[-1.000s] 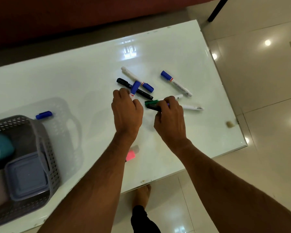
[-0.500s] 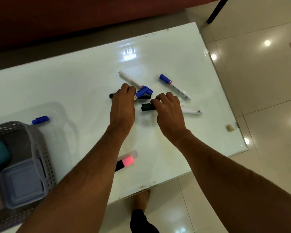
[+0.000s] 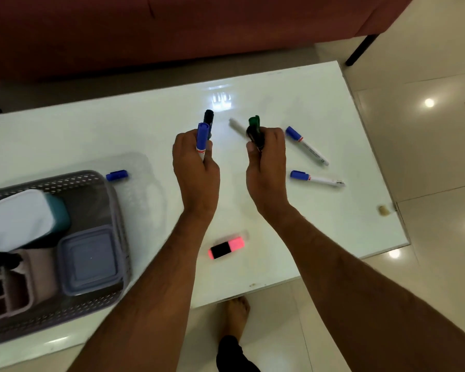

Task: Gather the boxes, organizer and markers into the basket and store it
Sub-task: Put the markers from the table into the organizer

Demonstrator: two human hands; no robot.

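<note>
Nearest you, at the left edge of the white table [image 3: 306,237], your grey perforated basket [image 3: 113,210] already holds a lavender lidded box [image 3: 90,260], a teal box with a white lid [image 3: 24,218] and a compartmented organizer [image 3: 8,288]. A pink highlighter [image 3: 227,247] lies on the table between your forearms. Your left hand [image 3: 195,167] is fisted around a blue-capped marker [image 3: 202,136] and a black marker [image 3: 208,118], caps pointing up. Your right hand [image 3: 266,167] grips a green marker [image 3: 254,126], with a white one [image 3: 236,126] blurred beside it; you cannot tell whether that one is held. Right of that hand, two blue-capped white markers [image 3: 306,145] [image 3: 316,179] lie on the table, apart from each other. A loose blue cap [image 3: 116,175] sits just beyond the basket.
</note>
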